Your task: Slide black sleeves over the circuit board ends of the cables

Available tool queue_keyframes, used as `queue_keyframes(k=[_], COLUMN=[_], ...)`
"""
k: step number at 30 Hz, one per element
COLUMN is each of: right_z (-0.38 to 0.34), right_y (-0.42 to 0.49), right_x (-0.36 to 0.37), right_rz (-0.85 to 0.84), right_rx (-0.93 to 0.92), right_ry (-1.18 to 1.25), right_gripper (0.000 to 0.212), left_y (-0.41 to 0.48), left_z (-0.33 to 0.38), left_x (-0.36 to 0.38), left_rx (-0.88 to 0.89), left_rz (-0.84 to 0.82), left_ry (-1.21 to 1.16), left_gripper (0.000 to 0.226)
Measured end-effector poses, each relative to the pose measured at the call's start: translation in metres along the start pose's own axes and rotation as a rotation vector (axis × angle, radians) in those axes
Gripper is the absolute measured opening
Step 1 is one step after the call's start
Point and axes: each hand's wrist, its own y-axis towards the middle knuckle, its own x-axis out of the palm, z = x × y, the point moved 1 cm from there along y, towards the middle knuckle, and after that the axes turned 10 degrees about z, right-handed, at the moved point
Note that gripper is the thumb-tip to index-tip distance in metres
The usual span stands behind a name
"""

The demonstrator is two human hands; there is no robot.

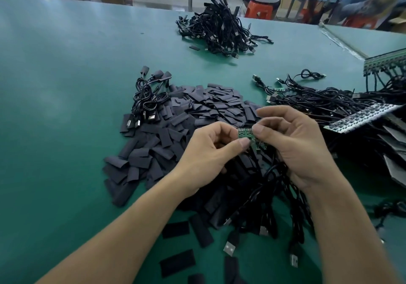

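Nearest me, flat matte black sleeves lie on the green worktop — my left hand pinches a small green circuit board, my right hand pinches its other edge, fingers curled — glossy cables trail beneath.

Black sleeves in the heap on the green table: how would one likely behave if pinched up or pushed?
Probably light and limp: the black sleeves lie flattened, several curling at the ends. Pushed, one would likely slide rather than roll on the smooth green table.
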Motion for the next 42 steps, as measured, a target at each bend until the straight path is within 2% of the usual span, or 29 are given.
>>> queue_keyframes(k=[4, 7, 11, 15, 20, 23, 27, 31, 34, 36, 42], right_z=[0.002, 0.001, 0.001, 0.002, 0.004, 0.005, 0.005, 0.005, 0.008, 0.009, 0.008], right_y=[-0.003, -0.006, -0.008, -0.01, -0.011, -0.011, -0.012, -0.01, -0.009, -0.01, -0.013], right_x=[0.006, 0.01, 0.013, 0.014, 0.016, 0.019, 0.021, 0.019, 0.018, 0.019, 0.024], right_rz=[-0.091, -0.085, -0.112, -0.163, -0.166, -0.207, -0.192, -0.125, -0.094, -0.099, -0.18], right_rx=[0.028, 0.072, 0.148, 0.224, 0.311, 0.365, 0.323, 0.246, 0.21, 0.218, 0.26], right_ry=[-0.108, -0.045, 0.073, 0.21, 0.242, 0.324, 0.305, 0.233, 0.146, 0.135, 0.166], right_gripper=[0.013, 0.01, 0.021, 0.018, 0.023, 0.016, 0.016, 0.021, 0.013, 0.009, 0.014], left_y=[0.0, -0.001, -0.003, -0.003, -0.002, 0.0, 0.0, -0.001, -0.001, 0.0, 0.001], left_z=[0.002, 0.003, 0.007, 0.01, 0.008, 0.008, 0.008, 0.007, 0.005, 0.005, 0.005], left_x=[-0.001, -0.002, -0.001, -0.003, -0.008, -0.011, -0.012, -0.008, -0.01, -0.011, -0.013], left_rx=[-0.012, -0.016, -0.027, -0.067, -0.116, -0.144, -0.152, -0.136, -0.132, -0.135, -0.152], left_rz=[-0.004, -0.038, -0.052, -0.066, -0.085, -0.113, -0.093, -0.034, 0.0, 0.009, -0.043], left_ry=[-0.051, -0.048, -0.076, -0.127, -0.168, -0.221, -0.262, -0.276, -0.298, -0.3, -0.275], left_gripper=[0.014, 0.008, 0.034, 0.023, 0.021, 0.017, 0.022, 0.013, 0.015, 0.017, 0.017])
